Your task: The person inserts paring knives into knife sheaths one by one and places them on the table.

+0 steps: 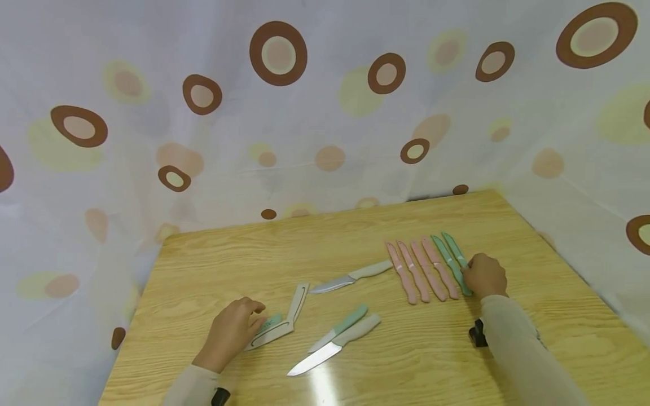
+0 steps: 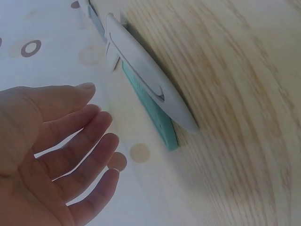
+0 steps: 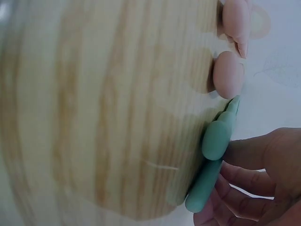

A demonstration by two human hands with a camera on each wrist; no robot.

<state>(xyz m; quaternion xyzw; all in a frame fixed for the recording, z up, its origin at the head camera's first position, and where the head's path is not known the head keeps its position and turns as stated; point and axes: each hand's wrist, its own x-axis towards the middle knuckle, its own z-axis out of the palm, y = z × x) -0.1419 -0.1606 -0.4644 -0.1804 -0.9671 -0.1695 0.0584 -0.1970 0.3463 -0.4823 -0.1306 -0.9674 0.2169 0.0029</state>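
At the right end of a row of sheathed knives, my right hand [image 1: 486,274] pinches the handle of the outermost green knife [image 3: 203,190] between thumb and fingers. Right beside it lies another green knife [image 3: 216,141], close to the thumb tip. Several pink knives [image 1: 408,272] continue the row leftward. My left hand [image 1: 229,334] hovers with loosely bent fingers, holding nothing. By its fingertips lie two slotted beige blade covers [image 1: 298,303], set at an angle, and a green blade cover [image 2: 150,110] partly hidden under one of them.
Between the hands lie three bare-bladed knives: a beige-handled one [image 1: 372,269] toward the back, a green-handled one [image 1: 350,320] and a larger beige-handled one [image 1: 358,330] nearer the front. A spotted curtain [image 1: 325,113] borders the wooden table [image 1: 228,254].
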